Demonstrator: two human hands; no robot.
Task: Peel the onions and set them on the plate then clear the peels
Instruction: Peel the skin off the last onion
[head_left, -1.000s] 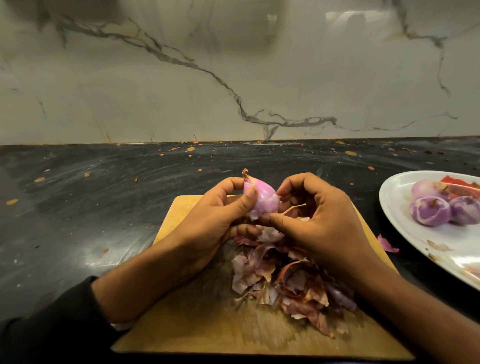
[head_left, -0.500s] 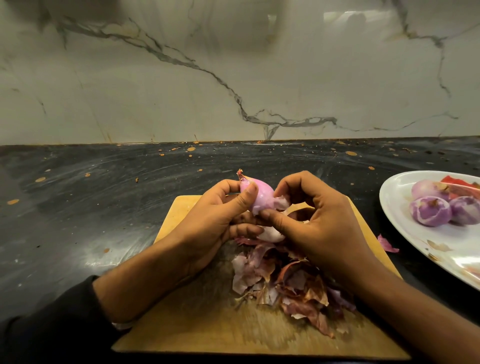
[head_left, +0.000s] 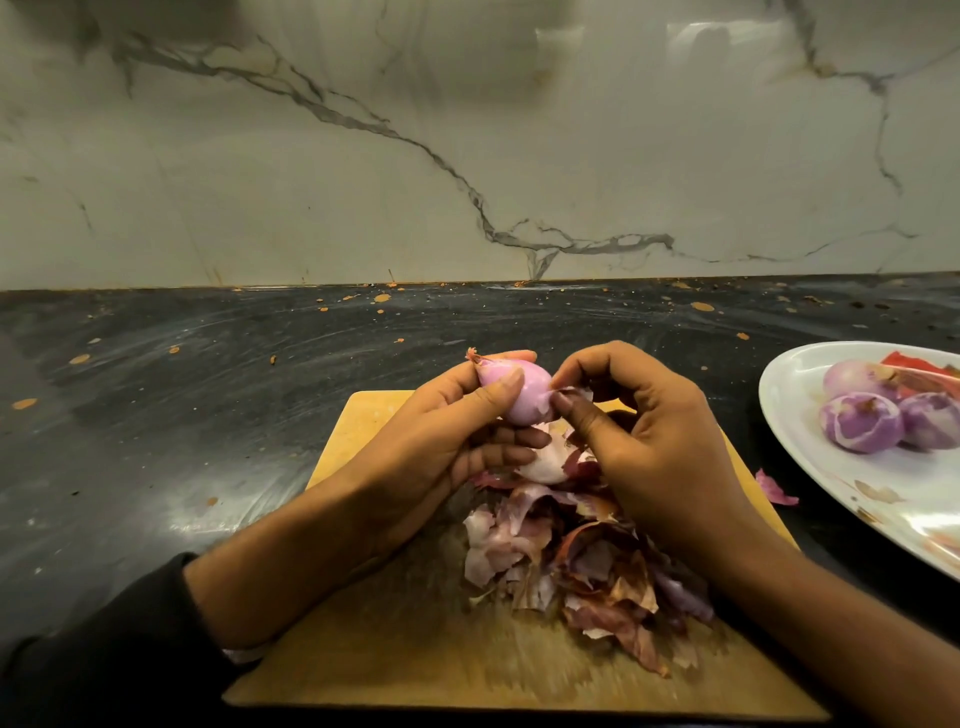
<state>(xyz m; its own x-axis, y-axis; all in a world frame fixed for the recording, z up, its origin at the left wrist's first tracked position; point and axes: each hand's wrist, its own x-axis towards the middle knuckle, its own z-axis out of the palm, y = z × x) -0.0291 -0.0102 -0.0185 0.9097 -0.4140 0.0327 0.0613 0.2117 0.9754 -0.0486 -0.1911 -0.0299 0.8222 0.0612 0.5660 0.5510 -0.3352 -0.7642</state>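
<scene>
The left hand (head_left: 441, 441) grips a pink onion (head_left: 519, 395) above the wooden cutting board (head_left: 374, 634), thumb across its side. The right hand (head_left: 649, 447) pinches a flap of skin (head_left: 571, 393) at the onion's right end. A heap of peels (head_left: 571, 561) lies on the board below. Three peeled onions (head_left: 860, 423) sit on the white plate (head_left: 800, 457) at right, on the dark countertop (head_left: 208, 415).

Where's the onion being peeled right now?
Head view, center: the onion is gripped in the left hand, above the cutting board; the right hand pinches its skin.

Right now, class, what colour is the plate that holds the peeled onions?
White, seen in the head view: the plate.
</scene>
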